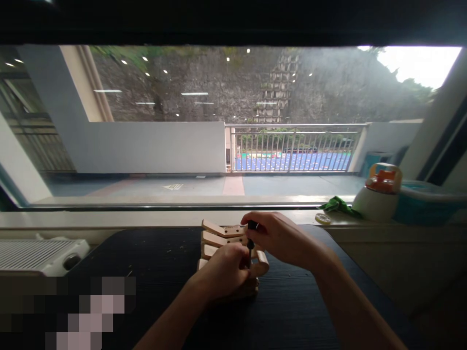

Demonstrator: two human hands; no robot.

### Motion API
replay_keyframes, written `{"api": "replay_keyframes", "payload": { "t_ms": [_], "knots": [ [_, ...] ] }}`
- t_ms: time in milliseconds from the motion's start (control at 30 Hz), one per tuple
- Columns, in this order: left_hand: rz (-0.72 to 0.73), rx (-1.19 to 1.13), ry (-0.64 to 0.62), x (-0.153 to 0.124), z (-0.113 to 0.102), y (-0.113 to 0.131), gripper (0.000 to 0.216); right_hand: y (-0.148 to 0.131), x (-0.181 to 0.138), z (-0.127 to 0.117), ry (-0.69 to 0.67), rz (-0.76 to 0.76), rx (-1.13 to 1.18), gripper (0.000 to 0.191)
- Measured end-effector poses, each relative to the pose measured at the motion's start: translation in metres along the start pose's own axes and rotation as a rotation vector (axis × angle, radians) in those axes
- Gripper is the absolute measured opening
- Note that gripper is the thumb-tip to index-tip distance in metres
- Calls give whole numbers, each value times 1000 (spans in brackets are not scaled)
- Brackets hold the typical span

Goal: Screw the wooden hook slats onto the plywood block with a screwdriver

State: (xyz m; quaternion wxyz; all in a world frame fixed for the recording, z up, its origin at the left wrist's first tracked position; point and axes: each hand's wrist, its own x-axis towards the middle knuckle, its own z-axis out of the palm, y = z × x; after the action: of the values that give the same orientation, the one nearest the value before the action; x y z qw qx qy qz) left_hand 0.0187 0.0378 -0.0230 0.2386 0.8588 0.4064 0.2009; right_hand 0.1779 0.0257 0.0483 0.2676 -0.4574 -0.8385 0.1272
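A wooden assembly [213, 239] with several slanted, finger-like slats rests on the dark table; small dark screw holes or screw heads show on its upper slats. My right hand [272, 233] is closed around the black handle of a screwdriver [251, 245], held upright with its shaft pointing down at the wood. My left hand [228, 267] grips the assembly's near side, thumb and fingers close to the shaft. A rounded wooden piece [260, 265] juts out just right of the left fingers. The screwdriver's tip is hidden behind the left hand.
The black table [153, 272] has a few small crumbs on it. A white heater [44, 255] stands at left. On the windowsill [164, 218] at right are a green cloth [339, 206], a white bottle with orange top [377, 199] and a teal tub [430, 206]. Pixelation covers the lower left.
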Motion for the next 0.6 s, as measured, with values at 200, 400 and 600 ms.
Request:
{"api": "replay_keyframes", "payload": {
  "t_ms": [200,400,600],
  "knots": [
    [-15,35,8,1,1,-1,22,4,2,4,28,18,-16,20],
    [7,-9,-14,2,1,-2,17,6,-2,0,46,35,17,32],
    [-5,-45,-24,1,1,-1,17,3,-3,-4,46,20,1,26]
  ]
}}
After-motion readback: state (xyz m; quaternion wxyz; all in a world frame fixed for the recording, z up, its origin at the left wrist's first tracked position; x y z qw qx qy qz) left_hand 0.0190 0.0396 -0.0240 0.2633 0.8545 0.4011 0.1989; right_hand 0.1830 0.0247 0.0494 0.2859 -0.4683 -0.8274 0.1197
